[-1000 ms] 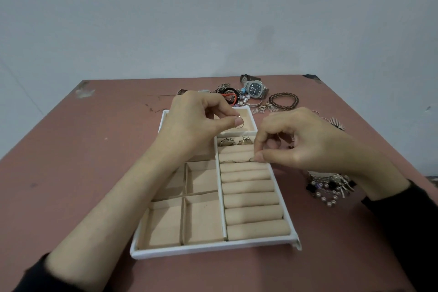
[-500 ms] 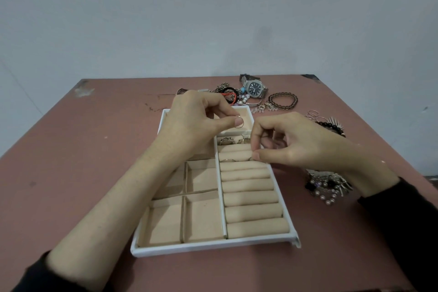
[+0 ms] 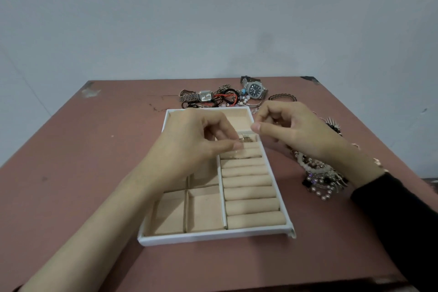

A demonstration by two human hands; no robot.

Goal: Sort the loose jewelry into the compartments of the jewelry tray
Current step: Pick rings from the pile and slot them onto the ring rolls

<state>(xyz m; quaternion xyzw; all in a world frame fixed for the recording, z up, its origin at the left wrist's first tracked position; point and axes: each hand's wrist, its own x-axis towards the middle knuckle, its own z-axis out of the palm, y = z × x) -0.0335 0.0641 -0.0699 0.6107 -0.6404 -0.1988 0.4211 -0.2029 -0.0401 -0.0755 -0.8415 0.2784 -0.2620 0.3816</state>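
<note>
White jewelry tray [image 3: 213,237]: it sits mid-counter in front of me. It has a beige lining, square compartments on its left half and a column of ring rolls [image 3: 251,193] down its right half.
Counter [image 3: 71,173]: reddish-brown and scuffed, it carries the tray and all the loose pieces.
Left grip [image 3: 192,147]: it reaches in over the tray's left half. Thumb and forefinger are closed together at the far end of the ring rolls, and the other fingers are curled. From my feed I cannot tell whether a ring sits between the tips.
Gold ring [image 3: 247,138]: it is lodged in the farthest slot of the rolls, just beyond the left grip's fingertips. I cannot make out whether they touch it.
Right grip [image 3: 294,130]: it hovers over the tray's far right corner, apart from the rolls. The fingers are curled in and the thumb lies against the forefinger. I cannot tell whether anything is pinched there.
Dark-dial watch [image 3: 254,89]: on the counter beyond the tray's far right corner.
Silver watch [image 3: 203,96]: on the counter just beyond the tray's far rim, toward the left.
Red and black cords [image 3: 228,97]: tangled between the two watches, just past the far rim.
Bead bracelet [image 3: 282,97]: brown, beyond and to the right of the tray, just past the right grip's knuckles.
Bead heap [image 3: 320,180]: pearls and dark beads piled on the counter right of the tray, partly under the right wrist.
Black sleeve [image 3: 398,220]: it covers the right forearm, right of the tray's near corner.
</note>
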